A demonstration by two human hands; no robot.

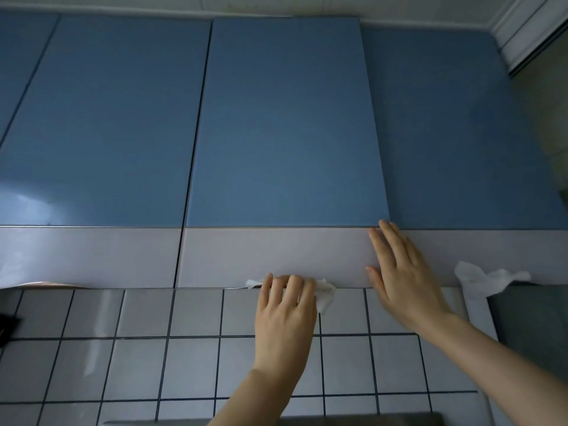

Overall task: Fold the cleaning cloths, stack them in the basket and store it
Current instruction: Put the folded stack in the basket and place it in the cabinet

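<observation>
Left hand point(285, 305): palm down, fingers curled over a white cloth point(324, 292), pinning it where the tiled wall point(138, 364) meets the cupboard underside point(276, 256).
Cloth: crumpled, mostly hidden under the fingers; one end pokes out left, a bigger fold to the right.
Right hand point(405, 272): fingers straight and spread, flat against the pale underside just right of the left hand, fingertips at the lower corner of the blue door point(285, 124). It holds nothing.
Second cloth point(485, 279): white, crumpled, well to the right, draped over the top edge of a dark grey panel point(528, 327).
Doors: blue cupboard fronts fill the upper view, all closed.
Left edge: a dark object point(7, 329), too cut off to tell what.
Basket: not visible.
</observation>
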